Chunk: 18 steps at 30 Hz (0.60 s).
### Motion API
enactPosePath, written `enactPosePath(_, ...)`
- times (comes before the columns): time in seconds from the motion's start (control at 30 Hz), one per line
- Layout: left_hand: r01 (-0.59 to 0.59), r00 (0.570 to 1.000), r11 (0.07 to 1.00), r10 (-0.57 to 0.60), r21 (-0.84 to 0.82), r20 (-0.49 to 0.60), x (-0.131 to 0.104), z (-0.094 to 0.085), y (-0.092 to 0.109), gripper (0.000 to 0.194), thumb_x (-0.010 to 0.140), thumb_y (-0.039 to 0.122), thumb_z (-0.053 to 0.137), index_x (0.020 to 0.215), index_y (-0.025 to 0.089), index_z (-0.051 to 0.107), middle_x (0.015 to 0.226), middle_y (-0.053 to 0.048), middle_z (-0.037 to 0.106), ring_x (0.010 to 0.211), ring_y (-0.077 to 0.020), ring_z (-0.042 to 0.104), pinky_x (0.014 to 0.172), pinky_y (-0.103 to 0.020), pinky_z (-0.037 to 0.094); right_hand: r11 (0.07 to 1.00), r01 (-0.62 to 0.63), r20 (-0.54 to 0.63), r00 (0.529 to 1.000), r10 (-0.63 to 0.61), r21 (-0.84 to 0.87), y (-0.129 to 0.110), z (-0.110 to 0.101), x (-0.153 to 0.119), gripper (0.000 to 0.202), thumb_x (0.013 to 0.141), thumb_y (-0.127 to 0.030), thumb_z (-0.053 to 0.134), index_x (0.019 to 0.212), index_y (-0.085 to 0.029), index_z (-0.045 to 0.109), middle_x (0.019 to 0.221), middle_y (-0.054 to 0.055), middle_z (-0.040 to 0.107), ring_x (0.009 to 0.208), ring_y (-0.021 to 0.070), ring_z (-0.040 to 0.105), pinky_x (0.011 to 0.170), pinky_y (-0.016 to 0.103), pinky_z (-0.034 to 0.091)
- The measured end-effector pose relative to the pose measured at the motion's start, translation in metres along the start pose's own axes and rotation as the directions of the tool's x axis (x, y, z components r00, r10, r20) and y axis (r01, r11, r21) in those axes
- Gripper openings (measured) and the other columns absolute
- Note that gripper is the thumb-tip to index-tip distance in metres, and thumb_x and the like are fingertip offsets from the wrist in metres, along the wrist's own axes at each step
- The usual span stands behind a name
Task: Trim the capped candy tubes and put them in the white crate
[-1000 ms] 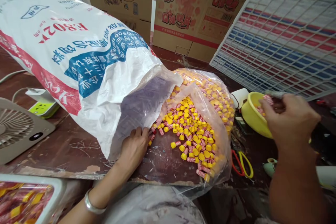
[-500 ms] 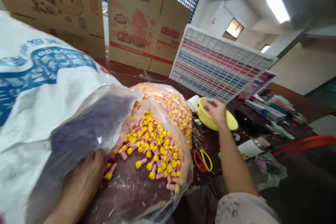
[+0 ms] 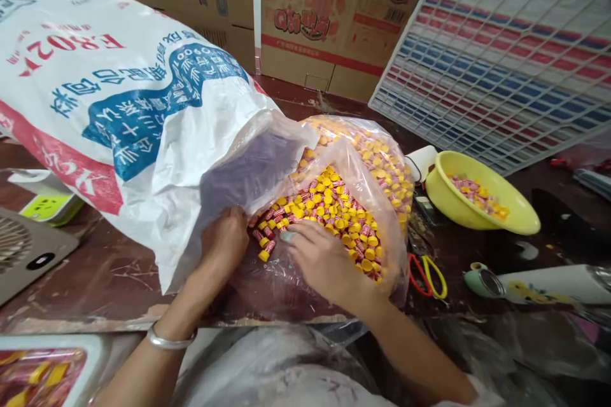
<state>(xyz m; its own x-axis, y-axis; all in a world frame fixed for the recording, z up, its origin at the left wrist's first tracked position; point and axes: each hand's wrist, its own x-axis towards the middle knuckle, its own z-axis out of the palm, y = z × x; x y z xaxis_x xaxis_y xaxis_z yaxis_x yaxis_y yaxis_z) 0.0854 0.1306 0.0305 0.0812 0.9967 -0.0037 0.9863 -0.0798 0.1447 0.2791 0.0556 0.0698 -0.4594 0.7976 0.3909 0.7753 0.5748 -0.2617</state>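
Note:
A clear plastic bag (image 3: 351, 159) lies on its side, its mouth toward me, holding many small pink-and-red pieces with yellow caps (image 3: 329, 203). My left hand (image 3: 226, 238) is closed at the bag's left edge, beside the mouth of a white printed sack (image 3: 181, 197); its fingertips are partly hidden. Stretched over the front of the capped pieces is my right hand (image 3: 329, 261), touching them with its fingers. Something greyish shows at its fingertips, too small to name. To the right, a yellow bowl (image 3: 443, 197) contains similar pieces.
Red-and-yellow-handled scissors (image 3: 427, 276) lie right of the bag. A white bottle (image 3: 548, 286) rests farther right. Behind stand cardboard boxes (image 3: 310, 57) and a white wire rack (image 3: 496, 63). A fan (image 3: 28, 254) and a tub (image 3: 95, 356) are at left.
My right hand has come from over the yellow bowl to the capped pieces in the bag. My left hand stays by the sack's mouth. The view has turned downward and left.

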Motion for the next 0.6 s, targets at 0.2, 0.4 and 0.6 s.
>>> enactPosePath(0.2,0.025,0.999,0.999,-0.026,-0.036,-0.036,0.0,-0.002,-0.002,0.029,0.101,0.025,0.036,0.101,0.013,0.063,0.097,-0.015,0.071,0.079,-0.0283,0.07,0.059,-0.034,0.04,0.964,-0.19,0.134,0.967,0.216,-0.185,0.006,0.075,0.041,0.045,0.097,-0.039,0.057,0.126,-0.004,0.059,0.14,0.024,0.053,0.137,0.033,0.042,0.117,0.048,0.033)
enactPosePath(0.4,0.017,0.999,0.998,-0.02,-0.053,-0.044,-0.003,0.004,-0.001,0.028,0.102,0.027,0.036,0.099,0.015,0.061,0.099,-0.013,0.07,0.077,-0.0274,0.069,0.057,-0.034,0.037,0.922,-0.205,0.24,0.926,0.291,-0.329,0.011,0.096,0.083,0.049,0.094,-0.043,0.054,0.13,-0.01,0.062,0.139,0.021,0.056,0.134,0.0388,0.044,0.115,0.057,0.024)
enactPosePath(0.6,-0.029,0.999,0.999,0.028,-0.024,-0.021,-0.011,0.007,0.002,0.027,0.101,0.021,0.033,0.1,0.015,0.059,0.1,-0.013,0.068,0.078,-0.027,0.068,0.056,-0.033,0.039,0.912,-0.184,0.336,0.888,0.314,-0.366,0.029,0.099,0.122,0.054,0.096,-0.037,0.045,0.148,-0.022,0.045,0.159,0.015,0.036,0.147,0.0412,0.026,0.113,0.072,0.015)
